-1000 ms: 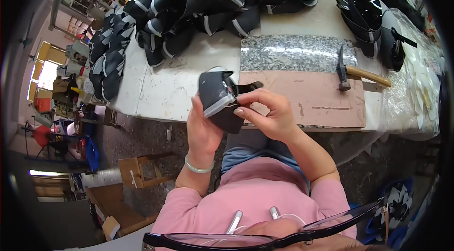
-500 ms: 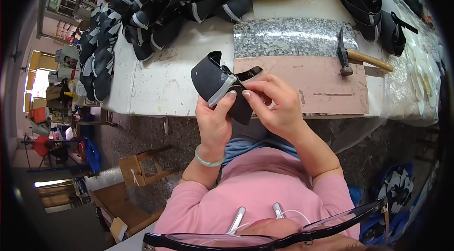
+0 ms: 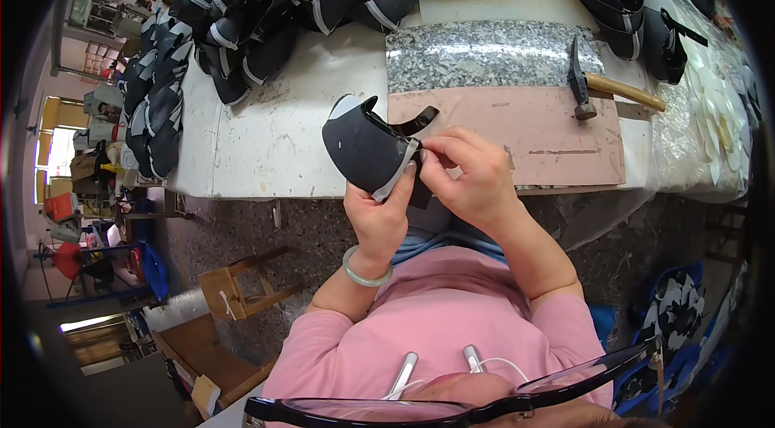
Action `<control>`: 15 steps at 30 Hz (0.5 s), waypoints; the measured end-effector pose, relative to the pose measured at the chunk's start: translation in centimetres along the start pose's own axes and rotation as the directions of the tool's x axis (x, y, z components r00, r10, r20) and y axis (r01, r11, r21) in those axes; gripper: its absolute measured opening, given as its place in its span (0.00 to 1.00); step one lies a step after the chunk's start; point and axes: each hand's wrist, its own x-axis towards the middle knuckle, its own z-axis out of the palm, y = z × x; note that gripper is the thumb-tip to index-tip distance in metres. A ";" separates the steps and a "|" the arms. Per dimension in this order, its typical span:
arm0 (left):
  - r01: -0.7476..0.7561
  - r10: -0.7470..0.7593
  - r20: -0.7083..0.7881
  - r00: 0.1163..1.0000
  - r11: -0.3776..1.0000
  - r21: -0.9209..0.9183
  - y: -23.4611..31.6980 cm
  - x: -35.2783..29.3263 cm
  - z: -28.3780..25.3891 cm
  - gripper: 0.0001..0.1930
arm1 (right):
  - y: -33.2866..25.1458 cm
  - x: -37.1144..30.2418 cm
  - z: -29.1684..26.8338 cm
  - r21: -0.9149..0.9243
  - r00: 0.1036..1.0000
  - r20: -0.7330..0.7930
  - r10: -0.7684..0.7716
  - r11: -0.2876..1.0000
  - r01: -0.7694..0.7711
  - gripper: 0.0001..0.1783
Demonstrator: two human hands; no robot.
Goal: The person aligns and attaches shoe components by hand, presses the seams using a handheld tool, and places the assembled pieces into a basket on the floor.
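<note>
A black shoe upper (image 3: 363,144) with a pale grey strip along its seam is held up just off the table's near edge. My left hand (image 3: 378,217) is closed on its lower side, thumb lying along the grey strip. The fingers of my right hand (image 3: 470,172) pinch the upper at the top end of that strip, close to the left thumb. A thin black strap of the upper curves away above the right fingers. Whatever small part sits between the right fingertips is hidden.
A hammer (image 3: 593,86) with a wooden handle lies across a pinkish board (image 3: 557,141) and a speckled stone slab (image 3: 484,53). Many black uppers (image 3: 274,8) are heaped at the far left. More shiny black pieces (image 3: 617,0) lie far right, beside white pieces (image 3: 714,117) on plastic.
The shoe upper has turned in my hands, so more of its dark outer face shows and the grey strip looks narrower. My left hand has shifted slightly right and down.
</note>
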 end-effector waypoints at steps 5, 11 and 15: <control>0.050 -0.049 0.012 0.999 0.997 -0.059 -0.4 -0.2 -0.5 0.11 | 0.2 -0.3 0.1 -0.034 0.999 0.001 -0.043 0.998 0.043 0.04; 0.426 -0.388 0.175 0.905 0.812 -0.400 1.0 1.1 -1.3 0.12 | 0.6 -0.1 -2.2 0.322 0.878 0.343 0.335 0.836 -0.444 0.05; 0.521 -0.447 0.269 0.853 0.756 -0.396 1.4 1.4 -1.2 0.12 | 1.4 0.5 -3.3 0.495 0.662 0.609 0.437 0.443 -0.748 0.08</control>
